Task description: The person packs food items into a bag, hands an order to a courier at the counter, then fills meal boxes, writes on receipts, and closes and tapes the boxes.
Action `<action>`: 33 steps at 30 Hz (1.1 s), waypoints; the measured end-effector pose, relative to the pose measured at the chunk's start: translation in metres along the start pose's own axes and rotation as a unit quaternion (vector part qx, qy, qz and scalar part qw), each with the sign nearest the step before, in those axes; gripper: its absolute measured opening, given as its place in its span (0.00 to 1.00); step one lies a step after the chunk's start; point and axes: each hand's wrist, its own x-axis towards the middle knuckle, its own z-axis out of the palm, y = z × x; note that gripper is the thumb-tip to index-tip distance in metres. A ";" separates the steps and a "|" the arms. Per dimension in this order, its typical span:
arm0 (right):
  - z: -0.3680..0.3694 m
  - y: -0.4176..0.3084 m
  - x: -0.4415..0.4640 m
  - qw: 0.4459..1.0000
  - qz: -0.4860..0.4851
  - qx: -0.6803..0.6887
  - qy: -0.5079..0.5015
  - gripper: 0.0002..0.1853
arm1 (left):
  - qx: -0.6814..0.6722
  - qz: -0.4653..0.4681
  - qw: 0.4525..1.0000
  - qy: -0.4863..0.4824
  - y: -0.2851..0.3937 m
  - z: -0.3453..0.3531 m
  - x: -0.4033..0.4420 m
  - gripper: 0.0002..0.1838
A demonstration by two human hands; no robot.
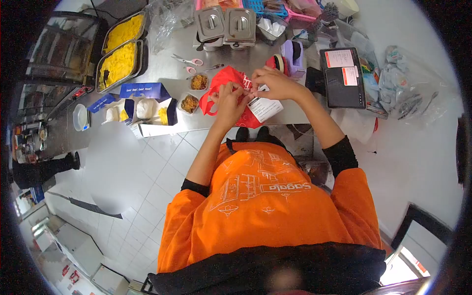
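Note:
A red plastic bag (253, 119) with white print lies on the steel counter in front of me. My left hand (229, 102) pinches its gathered top, fingers bent together. My right hand (276, 83) meets the left there, its fingertips closed at the same spot on the bag. A white printed slip (266, 107) hangs at the bag just under my right fingers; how it is fixed is hidden. Left of the bag sit two small tubs of brown food, the lower tub (189, 103) and the upper tub (199, 82). What the bag holds cannot be seen.
Scissors (188, 61) lie behind the tubs. Two lidded steel containers (225, 24) stand at the back. Trays of yellow food (118, 66) and blue boxes with wrapped food (166, 110) are to the left. A black tablet (344, 78) stands on the right.

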 end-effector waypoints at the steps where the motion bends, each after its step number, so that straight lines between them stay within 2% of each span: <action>1: 0.003 0.003 0.000 1.000 0.007 -0.002 -0.012 0.08 | 0.000 0.012 1.000 0.006 -0.003 0.002 0.000 0.11; 5: 0.008 0.008 0.000 0.999 0.017 0.032 -0.040 0.11 | -0.006 0.024 1.000 -0.016 -0.010 0.006 0.002 0.13; 8: 0.008 0.002 -0.010 0.999 0.040 -0.010 0.017 0.13 | 0.074 0.079 0.994 -0.019 0.004 -0.020 0.007 0.18; 11: 0.004 -0.017 -0.031 0.970 0.129 -0.116 0.171 0.19 | 0.167 0.185 0.967 -0.046 -0.006 -0.051 0.018 0.18; 14: -0.005 -0.038 -0.067 0.937 0.185 0.016 0.297 0.18 | 0.332 0.274 0.896 -0.108 -0.029 -0.056 0.026 0.15; 17: 0.021 -0.058 -0.119 0.889 0.232 0.104 0.381 0.13 | 0.272 0.164 0.895 -0.313 -0.012 -0.066 0.045 0.11; 19: 0.061 -0.077 -0.161 0.854 0.277 0.159 0.412 0.12 | 0.155 0.178 0.922 -0.306 0.012 -0.077 0.054 0.11; 21: 0.096 -0.106 -0.206 0.838 0.310 0.187 0.409 0.12 | 0.068 0.194 0.917 -0.342 0.035 -0.075 0.051 0.12; 23: 0.148 -0.129 -0.243 0.779 0.373 0.292 0.412 0.18 | 0.030 0.267 0.868 -0.417 0.097 -0.085 0.028 0.17; 25: 0.184 -0.171 -0.269 0.763 0.427 0.294 0.386 0.33 | 0.004 0.296 0.812 -0.502 0.138 -0.090 0.004 0.19; 26: 0.205 -0.195 -0.276 0.754 0.408 0.291 0.425 0.42 | -0.040 0.427 0.803 -0.413 0.146 -0.095 -0.010 0.17; 27: 0.222 -0.220 -0.281 0.744 0.390 0.281 0.465 0.51 | -0.095 0.419 0.809 -0.402 0.168 -0.100 -0.028 0.14; 28: 0.227 -0.249 -0.282 0.739 0.390 0.230 0.498 0.58 | -0.123 0.433 0.721 -0.527 0.209 -0.109 -0.032 0.12; 29: 0.228 -0.280 -0.281 0.736 0.391 0.177 0.524 0.64 | -0.121 0.331 0.687 -0.636 0.237 -0.118 -0.051 0.11; 31: 0.235 -0.341 -0.269 0.593 0.375 0.158 0.695 0.64 | -0.193 0.488 0.573 -0.630 0.267 -0.108 -0.087 0.12; 33: 0.267 -0.383 -0.269 0.447 0.410 0.113 0.787 0.62 | -0.213 0.520 0.527 -0.638 0.285 -0.093 -0.136 0.11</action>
